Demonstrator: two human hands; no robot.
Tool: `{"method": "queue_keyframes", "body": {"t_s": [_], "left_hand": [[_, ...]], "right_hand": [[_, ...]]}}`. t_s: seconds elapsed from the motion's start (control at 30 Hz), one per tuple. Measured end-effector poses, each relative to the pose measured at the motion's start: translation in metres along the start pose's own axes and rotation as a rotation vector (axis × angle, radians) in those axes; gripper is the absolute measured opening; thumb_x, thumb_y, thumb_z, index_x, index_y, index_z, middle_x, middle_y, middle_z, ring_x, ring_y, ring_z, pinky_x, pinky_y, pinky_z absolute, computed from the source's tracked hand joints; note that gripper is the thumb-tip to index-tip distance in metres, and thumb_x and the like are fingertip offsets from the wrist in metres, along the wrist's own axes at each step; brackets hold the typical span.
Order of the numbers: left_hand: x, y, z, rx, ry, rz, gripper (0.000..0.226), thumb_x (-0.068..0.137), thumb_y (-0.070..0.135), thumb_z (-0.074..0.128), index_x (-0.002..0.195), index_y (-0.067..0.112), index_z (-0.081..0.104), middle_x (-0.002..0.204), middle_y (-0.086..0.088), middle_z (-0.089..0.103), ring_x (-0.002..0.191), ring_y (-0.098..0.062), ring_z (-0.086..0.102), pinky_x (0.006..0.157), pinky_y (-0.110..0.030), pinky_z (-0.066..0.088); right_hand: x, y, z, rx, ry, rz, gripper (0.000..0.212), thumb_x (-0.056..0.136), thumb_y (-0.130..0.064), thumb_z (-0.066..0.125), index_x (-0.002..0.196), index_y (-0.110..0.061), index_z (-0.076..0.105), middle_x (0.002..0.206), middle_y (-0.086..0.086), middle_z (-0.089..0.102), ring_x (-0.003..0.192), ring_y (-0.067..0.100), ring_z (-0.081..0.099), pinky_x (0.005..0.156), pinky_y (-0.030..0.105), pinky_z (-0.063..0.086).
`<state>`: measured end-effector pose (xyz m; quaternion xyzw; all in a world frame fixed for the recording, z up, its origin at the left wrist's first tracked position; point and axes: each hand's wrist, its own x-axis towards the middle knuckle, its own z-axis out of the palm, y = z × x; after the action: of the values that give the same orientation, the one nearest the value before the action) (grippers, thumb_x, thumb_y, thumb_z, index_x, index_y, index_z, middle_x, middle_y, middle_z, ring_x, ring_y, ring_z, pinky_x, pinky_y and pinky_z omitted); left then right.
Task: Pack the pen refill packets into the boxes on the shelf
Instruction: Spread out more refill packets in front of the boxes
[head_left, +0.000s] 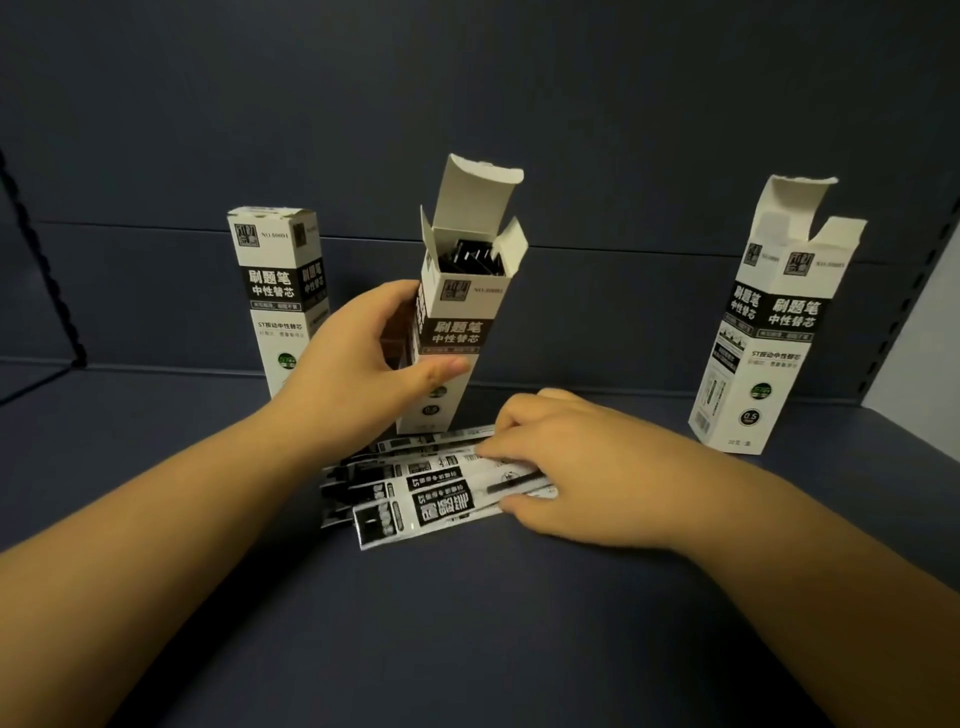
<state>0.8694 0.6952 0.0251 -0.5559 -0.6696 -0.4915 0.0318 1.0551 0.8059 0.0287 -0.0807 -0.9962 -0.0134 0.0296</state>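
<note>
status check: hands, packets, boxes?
Left hand grips middle box, flaps open, dark packets inside. Right hand pinches loose packets on shelf. Left box closed, right box open. Nothing blocking.

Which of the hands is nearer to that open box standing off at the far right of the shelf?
The right hand. It rests on the pile of refill packets, nearer the far-right open box. The left hand grips the middle open box, farther away.

"刷题笔 中性替芯" and "0.5" on right box (769, 332)
</note>
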Motion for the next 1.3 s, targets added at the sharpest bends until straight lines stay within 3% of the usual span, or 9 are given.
{"method": "queue_keyframes", "body": {"t_s": [0.13,0.23,0.33,0.7,0.87,0.93,1.0,1.1,1.3], "left_hand": [[0.001,-0.002,0.000,0.003,0.006,-0.008,0.052,0.081,0.035,0.078,0.122,0.048,0.048,0.108,0.031,0.064,0.105,0.014,0.060,0.084,-0.012,0.050],[0.001,-0.003,0.000,0.004,0.004,-0.003,0.052,0.081,0.035,0.078,0.124,0.046,0.050,0.112,0.028,0.065,0.107,0.010,0.062,0.088,-0.018,0.052],[0.001,-0.003,-0.001,0.001,0.001,-0.001,0.051,0.081,0.035,0.078,0.122,0.047,0.050,0.110,0.029,0.066,0.106,0.011,0.062,0.085,-0.013,0.051],[0.002,-0.004,-0.001,-0.009,0.015,-0.003,0.049,0.081,0.033,0.080,0.119,0.047,0.053,0.109,0.026,0.069,0.104,0.010,0.064,0.086,-0.015,0.052],[0.000,0.000,-0.004,-0.049,-0.014,0.007,0.049,0.074,0.040,0.079,0.117,0.044,0.056,0.110,0.028,0.068,0.104,0.008,0.064,0.089,-0.023,0.054],[0.000,0.002,-0.004,-0.040,0.001,0.019,0.042,0.073,0.033,0.076,0.109,0.045,0.058,0.103,0.034,0.067,0.100,0.010,0.064,0.084,-0.018,0.053],[0.001,0.001,-0.003,-0.022,0.015,0.020,0.037,0.077,0.030,0.077,0.106,0.045,0.059,0.103,0.033,0.068,0.097,0.009,0.065,0.082,-0.018,0.053],[0.002,-0.004,-0.003,-0.001,0.003,0.015,0.044,0.081,0.031,0.079,0.121,0.036,0.061,0.111,0.025,0.070,0.103,0.007,0.065,0.088,-0.024,0.055],[0.004,-0.008,-0.004,0.074,-0.009,0.032,0.053,0.080,0.039,0.079,0.129,0.037,0.058,0.115,0.023,0.066,0.107,0.007,0.062,0.092,-0.023,0.054]], "right_hand": [[0.001,-0.001,-0.002,-0.029,-0.004,0.012,0.038,0.098,-0.046,0.057,0.135,-0.037,0.058,0.121,-0.017,0.051,0.115,0.006,0.045,0.099,0.031,0.046],[0.001,-0.002,-0.004,-0.006,0.011,0.009,0.028,0.096,-0.044,0.060,0.123,-0.038,0.064,0.112,-0.018,0.054,0.108,0.005,0.050,0.095,0.032,0.049],[0.001,-0.001,-0.004,0.016,0.032,0.015,0.020,0.095,-0.042,0.062,0.113,-0.035,0.067,0.106,-0.016,0.059,0.103,0.005,0.054,0.092,0.033,0.052],[-0.003,0.009,-0.013,0.102,0.164,-0.007,0.011,0.092,-0.029,0.067,0.096,-0.039,0.068,0.099,-0.020,0.059,0.100,0.000,0.051,0.091,0.027,0.047],[-0.006,0.012,-0.023,0.396,0.354,0.023,0.011,0.086,-0.027,0.076,0.086,-0.038,0.073,0.086,-0.016,0.063,0.085,0.003,0.060,0.072,0.017,0.048],[-0.009,0.011,-0.029,0.540,0.393,0.055,0.018,0.085,-0.027,0.077,0.079,-0.042,0.069,0.084,-0.018,0.065,0.076,0.003,0.061,0.069,0.017,0.050],[-0.011,0.012,-0.031,0.632,0.406,0.089,0.015,0.085,-0.027,0.077,0.080,-0.039,0.071,0.085,-0.018,0.071,0.076,0.001,0.066,0.073,0.019,0.055],[-0.012,0.014,-0.035,0.813,0.455,0.139,0.012,0.084,-0.021,0.079,0.088,-0.031,0.075,0.093,-0.013,0.077,0.089,0.006,0.074,0.086,0.032,0.060],[-0.017,0.014,-0.041,1.056,0.524,0.092,0.019,0.080,-0.003,0.078,0.083,-0.021,0.073,0.084,-0.002,0.079,0.080,0.014,0.076,0.070,0.021,0.058]]}}
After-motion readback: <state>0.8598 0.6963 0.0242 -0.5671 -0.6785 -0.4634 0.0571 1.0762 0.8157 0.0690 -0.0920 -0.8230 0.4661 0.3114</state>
